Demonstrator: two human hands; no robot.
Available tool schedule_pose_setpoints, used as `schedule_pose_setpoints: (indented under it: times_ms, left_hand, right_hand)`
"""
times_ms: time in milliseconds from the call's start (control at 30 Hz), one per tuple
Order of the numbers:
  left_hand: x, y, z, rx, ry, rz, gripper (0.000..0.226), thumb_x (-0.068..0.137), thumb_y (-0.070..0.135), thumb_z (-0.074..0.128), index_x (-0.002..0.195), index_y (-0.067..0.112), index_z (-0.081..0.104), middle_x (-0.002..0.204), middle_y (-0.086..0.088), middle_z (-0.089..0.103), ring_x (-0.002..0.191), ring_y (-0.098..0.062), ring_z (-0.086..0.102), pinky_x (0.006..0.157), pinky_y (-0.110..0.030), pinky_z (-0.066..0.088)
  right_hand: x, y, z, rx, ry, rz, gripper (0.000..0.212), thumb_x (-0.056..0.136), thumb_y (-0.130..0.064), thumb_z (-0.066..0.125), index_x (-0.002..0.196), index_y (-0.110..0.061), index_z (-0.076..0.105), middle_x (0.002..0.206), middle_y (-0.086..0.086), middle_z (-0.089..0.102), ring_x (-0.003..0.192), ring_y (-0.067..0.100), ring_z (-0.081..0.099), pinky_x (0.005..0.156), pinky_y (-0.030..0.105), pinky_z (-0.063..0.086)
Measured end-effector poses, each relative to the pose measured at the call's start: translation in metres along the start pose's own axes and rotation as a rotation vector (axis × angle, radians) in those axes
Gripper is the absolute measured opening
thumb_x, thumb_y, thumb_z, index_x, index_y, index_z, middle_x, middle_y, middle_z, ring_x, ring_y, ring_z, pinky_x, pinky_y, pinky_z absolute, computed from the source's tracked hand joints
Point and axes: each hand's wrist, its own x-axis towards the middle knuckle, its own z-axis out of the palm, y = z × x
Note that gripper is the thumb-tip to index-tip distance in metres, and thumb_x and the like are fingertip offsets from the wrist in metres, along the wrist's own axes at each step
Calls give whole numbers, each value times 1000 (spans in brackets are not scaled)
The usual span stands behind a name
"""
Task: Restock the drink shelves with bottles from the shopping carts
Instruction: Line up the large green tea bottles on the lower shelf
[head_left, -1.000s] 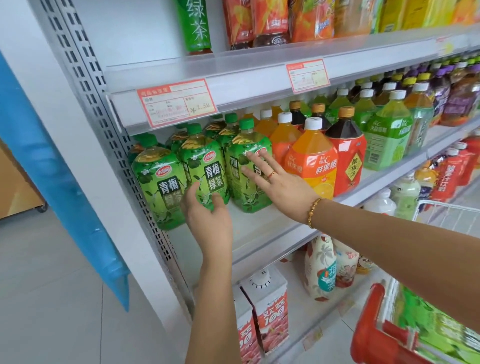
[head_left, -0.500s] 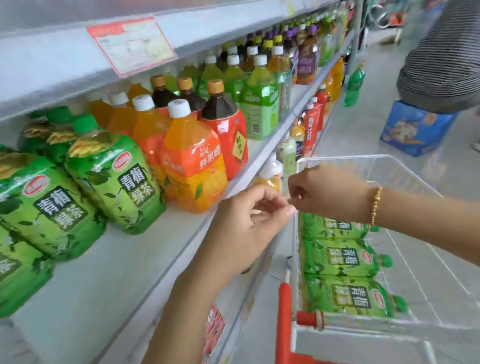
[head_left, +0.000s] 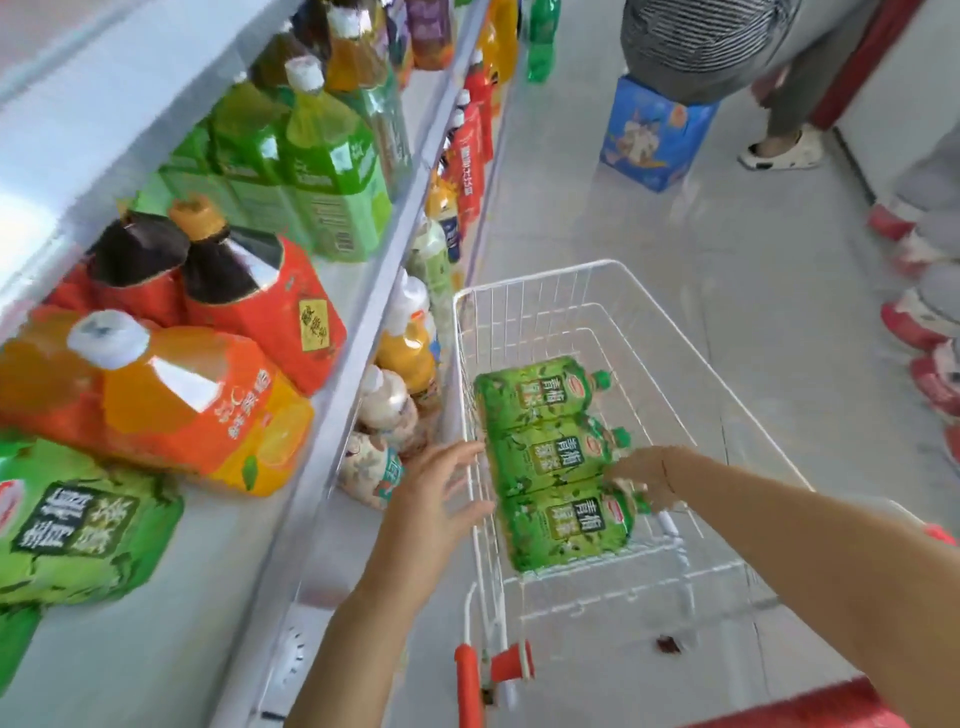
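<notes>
Three green tea bottles lie side by side on the floor of a white wire shopping cart (head_left: 613, 267): a far one (head_left: 535, 395), a middle one (head_left: 550, 457) and a near one (head_left: 566, 525), caps to the right. My right hand (head_left: 644, 473) reaches into the cart and curls round the near bottle's neck; it is blurred. My left hand (head_left: 431, 499) hovers with spread fingers at the cart's left wall, touching no bottle. On the drink shelf (head_left: 156, 623) at the left stand more green tea bottles (head_left: 67, 530).
The shelf also carries orange juice (head_left: 197, 405), red-labelled dark tea (head_left: 260, 306) and green bottles further along. Bottles (head_left: 384, 405) fill the lower shelf beside the cart. A person (head_left: 701, 47) and a blue box (head_left: 654, 140) stand in the aisle beyond. Red shoes (head_left: 914, 322) line the right.
My view has swung from the shelf down to the cart. Both hands left the shelf bottles; the right went down onto the near bottle's neck and the left followed to the cart's side.
</notes>
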Motion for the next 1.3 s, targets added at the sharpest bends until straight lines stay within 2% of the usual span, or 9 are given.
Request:
schedule_pose_setpoints:
  times_ms: [133, 200, 500, 700, 833, 967, 1067, 1200, 1300]
  left_hand:
    - [-4, 1, 1, -183, 15, -32, 51, 75, -1, 72, 115, 26, 56, 123, 8, 54, 113, 9, 52, 91, -5, 40]
    - [-4, 1, 1, -191, 27, -47, 51, 76, 2, 72, 114, 31, 55, 122, 10, 55, 112, 10, 53, 90, -4, 40]
    - [-7, 4, 0, -132, 15, -61, 51, 78, 6, 72, 113, 38, 53, 120, 24, 52, 113, 10, 50, 91, -7, 43]
    - [-11, 16, -7, -101, -2, -155, 59, 76, -4, 72, 111, 40, 53, 123, 16, 55, 113, 8, 53, 97, -10, 42]
    - [5, 49, -12, 231, -121, -309, 57, 75, 2, 74, 124, 23, 55, 127, 4, 58, 117, -10, 54, 99, -23, 41]
    - [27, 73, 10, 600, -509, -285, 87, 76, 15, 75, 146, 25, 25, 138, -2, 48, 117, -19, 56, 93, -33, 46]
    - [38, 74, 15, 678, -546, -262, 103, 77, 18, 75, 150, 27, 4, 149, -2, 35, 120, -18, 53, 95, -31, 44]
    - [51, 80, 12, 345, -475, -166, 109, 59, 26, 87, 146, 34, 22, 141, 15, 42, 125, -5, 46, 109, -27, 33]
    - [60, 95, 3, -14, -373, -230, 94, 48, 24, 93, 120, 54, 41, 111, 30, 59, 102, 14, 55, 89, -15, 45]
  right_hand:
    - [8, -1, 5, 349, 127, 24, 8, 94, -6, 41, 98, -2, 47, 124, 22, 48, 110, 35, 50, 105, 47, 37]
    - [4, 1, 12, 503, 218, 93, 16, 94, -2, 34, 81, -1, 42, 115, 21, 52, 101, 33, 53, 104, 47, 37]
    - [15, 26, 22, 993, 98, 143, 23, 88, 6, 42, 108, -5, 41, 111, 19, 48, 75, 26, 59, 66, 38, 55]
    - [-2, 31, 16, 683, 103, 90, 13, 85, 3, 60, 76, -1, 52, 96, 20, 60, 72, 18, 56, 68, 28, 55]
    - [-46, 15, 28, 396, 155, -115, 15, 74, -8, 74, 83, -10, 62, 84, 6, 66, 72, 14, 62, 63, 22, 56]
    - [-97, -16, 54, 70, 285, -425, 30, 72, -21, 76, 95, -17, 56, 93, -1, 61, 85, 14, 60, 75, 25, 56]
    - [-131, -18, 18, -81, 227, -608, 29, 72, -24, 75, 91, -22, 53, 90, -6, 58, 78, 6, 57, 67, 16, 54]
    - [-179, -37, -59, -140, 4, -791, 30, 68, -10, 76, 85, -23, 56, 86, -4, 58, 70, 9, 57, 57, 18, 53]
    - [-194, -61, -95, -78, -146, -883, 32, 67, -2, 75, 82, -24, 58, 81, -5, 57, 65, 6, 55, 51, 20, 49]
